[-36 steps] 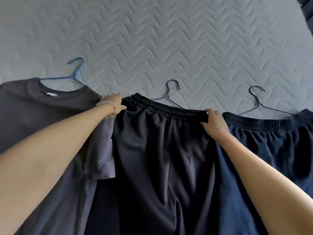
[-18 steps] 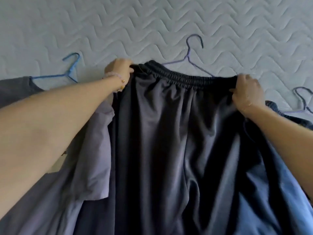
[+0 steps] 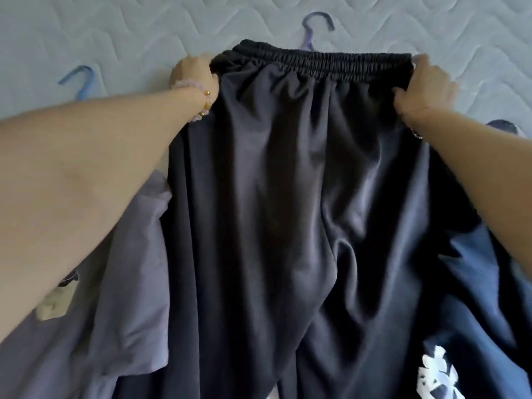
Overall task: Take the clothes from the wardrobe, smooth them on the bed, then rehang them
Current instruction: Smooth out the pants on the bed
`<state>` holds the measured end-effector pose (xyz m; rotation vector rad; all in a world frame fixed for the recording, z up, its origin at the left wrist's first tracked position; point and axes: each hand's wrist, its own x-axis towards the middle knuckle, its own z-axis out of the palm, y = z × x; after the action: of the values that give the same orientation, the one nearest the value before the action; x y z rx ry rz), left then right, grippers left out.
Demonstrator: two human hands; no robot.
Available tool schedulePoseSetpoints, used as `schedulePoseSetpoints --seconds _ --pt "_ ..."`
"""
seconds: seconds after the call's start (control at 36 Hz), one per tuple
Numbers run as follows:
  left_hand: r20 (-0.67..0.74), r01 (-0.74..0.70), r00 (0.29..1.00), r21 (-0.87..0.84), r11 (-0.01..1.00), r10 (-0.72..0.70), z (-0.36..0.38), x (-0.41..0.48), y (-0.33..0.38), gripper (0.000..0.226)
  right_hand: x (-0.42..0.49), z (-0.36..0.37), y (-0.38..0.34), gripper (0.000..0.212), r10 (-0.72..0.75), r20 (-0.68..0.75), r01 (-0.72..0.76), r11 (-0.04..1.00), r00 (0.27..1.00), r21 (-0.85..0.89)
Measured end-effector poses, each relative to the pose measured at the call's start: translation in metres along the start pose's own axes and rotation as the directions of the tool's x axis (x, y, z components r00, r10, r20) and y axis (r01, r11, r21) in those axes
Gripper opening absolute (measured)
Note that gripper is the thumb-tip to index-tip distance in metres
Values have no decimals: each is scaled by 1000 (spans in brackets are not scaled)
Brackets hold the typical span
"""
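On the bed (image 3: 100, 27):
Left hand (image 3: 193, 71): clenched on the black trousers' (image 3: 288, 197) waistband corner.
Right hand (image 3: 426, 82): clamped opposite, apparently stretching it flat for smoothing.

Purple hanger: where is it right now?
In the head view, the purple hanger lies on the bed at top centre; only its hook shows above the black trousers' waistband, right of the blue hanger.
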<state>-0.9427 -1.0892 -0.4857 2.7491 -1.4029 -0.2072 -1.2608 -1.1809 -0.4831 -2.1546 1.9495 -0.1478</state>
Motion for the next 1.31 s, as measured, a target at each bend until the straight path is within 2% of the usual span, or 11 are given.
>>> schedulePoseSetpoints --seconds 0.14,0.22,0.31,0.42,0.47,0.56,0.75,0.92,1.06,1.19,1.31 --pt "95 6 995 -154 988 9 -9 -13 -6 45 -6 -4 3 64 3 105 -11 997 994 76" --pt "137 -12 989 -328 945 60 -15 -50 -6 61 -30 -9 2 71 -26 164 -21 960 986 281" --pt "83 -91 986 -468 879 146 -21 -125 -14 63 -78 -13 -4 77 -73 161 -24 847 984 531" --pt "97 -115 973 -590 799 211 -21 -244 -43 53 -186 -10 -15 61 64 222 -214 620 973 755" --pt "138 -88 966 -615 784 217 -17 -299 -62 49 -251 -7 -21 50 91 313 -308 563 945 767" --pt "215 35 970 -596 802 117 -11 -373 -91 48 -340 0 -28 44 128 447 -451 473 885 757" --pt "413 265 910 -500 825 -42 -14 -480 -142 53 -467 6 -44 39 207 543 -570 468 814 676" --pt "460 163 885 -448 879 70 -13 -525 -169 50 -525 11 -63 29 146 690 -690 345 709 636" --pt "355 23 932 -266 964 76 -4 -542 -146 70 -531 25 -83 20 250 612 -657 391 750 645" --pt "359 138 931 -169 976 -69 4 -547 -112 89 -517 38 -93 15 377 544 -658 509 750 554" --pt "330 210 936 -257 943 -118 4 -549 -116 56 -519 36 -84 31 339 530 -627 488 777 607"
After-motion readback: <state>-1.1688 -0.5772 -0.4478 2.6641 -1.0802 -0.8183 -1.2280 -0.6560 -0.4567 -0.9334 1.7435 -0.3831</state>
